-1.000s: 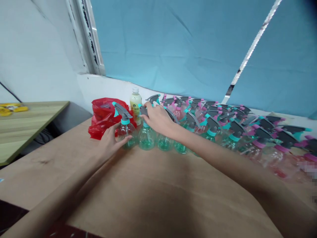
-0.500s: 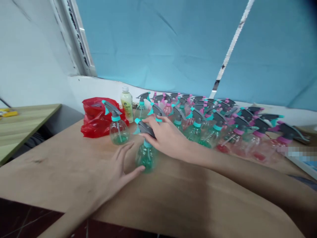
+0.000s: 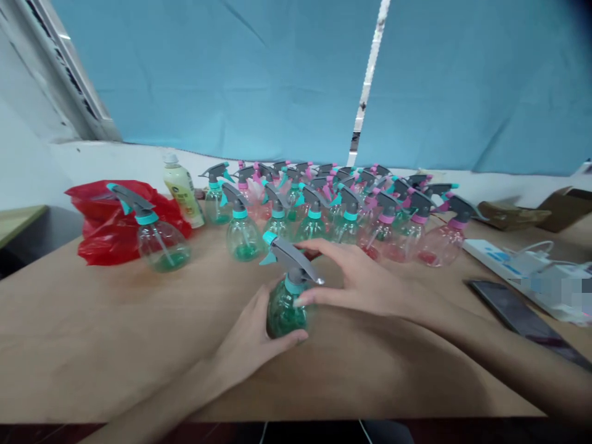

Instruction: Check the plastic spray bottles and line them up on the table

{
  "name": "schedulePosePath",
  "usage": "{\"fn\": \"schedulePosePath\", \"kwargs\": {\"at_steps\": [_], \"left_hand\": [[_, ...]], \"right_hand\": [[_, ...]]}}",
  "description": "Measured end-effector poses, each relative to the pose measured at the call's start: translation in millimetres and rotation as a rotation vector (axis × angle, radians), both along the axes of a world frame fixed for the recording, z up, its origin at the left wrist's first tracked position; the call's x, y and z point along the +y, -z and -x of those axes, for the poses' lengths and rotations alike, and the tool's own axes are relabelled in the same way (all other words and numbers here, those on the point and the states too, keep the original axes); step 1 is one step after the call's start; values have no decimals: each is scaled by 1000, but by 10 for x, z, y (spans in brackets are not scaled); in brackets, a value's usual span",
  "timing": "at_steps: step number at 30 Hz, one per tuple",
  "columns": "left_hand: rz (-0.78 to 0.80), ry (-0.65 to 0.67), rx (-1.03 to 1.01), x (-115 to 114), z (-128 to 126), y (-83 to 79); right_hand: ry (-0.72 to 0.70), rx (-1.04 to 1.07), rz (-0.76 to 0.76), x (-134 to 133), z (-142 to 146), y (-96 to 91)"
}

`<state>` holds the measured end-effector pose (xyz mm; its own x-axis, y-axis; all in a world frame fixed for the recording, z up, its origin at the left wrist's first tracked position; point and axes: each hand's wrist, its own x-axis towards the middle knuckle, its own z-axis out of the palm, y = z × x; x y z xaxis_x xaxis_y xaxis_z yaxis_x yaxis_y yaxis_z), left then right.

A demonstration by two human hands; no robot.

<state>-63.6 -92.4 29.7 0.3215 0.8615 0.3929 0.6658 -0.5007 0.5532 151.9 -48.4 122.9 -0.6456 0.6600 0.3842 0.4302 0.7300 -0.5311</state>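
Note:
A clear green spray bottle [image 3: 287, 311] with a grey and turquoise trigger head is upright between my hands, close in front of me. Around its lower body curls my left hand [image 3: 252, 336], thumb across the front and fingers partly hidden behind. My right hand [image 3: 354, 280] reaches round the neck from the right; its thumb rests on the bottle just below the turquoise collar. The right fingers curve loosely behind the spray head, their tips partly hidden. Beyond stand several similar bottles, including a turquoise-collared spray bottle [image 3: 243, 237] and a pink-collared spray bottle [image 3: 441, 243].
A red plastic bag [image 3: 106, 225] lies at the left behind a single green spray bottle [image 3: 164, 246]. Near it stands a drink bottle [image 3: 182, 191]. On the right are a white power strip [image 3: 494, 259] with plugs, a dark phone [image 3: 513, 314] and a cardboard box [image 3: 567, 206].
My right hand has shifted from the top of the spray head down to the neck. My left hand has closed round the bottle's body. The view has swung right.

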Motion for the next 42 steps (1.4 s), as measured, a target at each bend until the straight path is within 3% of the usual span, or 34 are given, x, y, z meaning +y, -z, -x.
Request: {"fn": "schedulePosePath", "kwargs": {"at_steps": [7, 12, 16, 22, 26, 35, 42], "left_hand": [[128, 173, -113, 214, -523, 10], [150, 318, -135, 403, -863, 14], [132, 346, -143, 574, -971, 48], [107, 366, -121, 741, -980, 30], [118, 329, -58, 783, -923, 36], [-11, 238, 342, 932, -575, 214], [-83, 230, 503, 943, -541, 247]], "right_hand": [[-32, 211, 155, 127, -339, 302], [-59, 435, 289, 198, -413, 328], [-50, 535, 275, 303, -452, 312], [26, 538, 312, 430, -471, 328], [62, 535, 259, 460, -431, 322], [105, 545, 189, 646, -478, 389], [144, 518, 178, 709, -536, 400]]}}
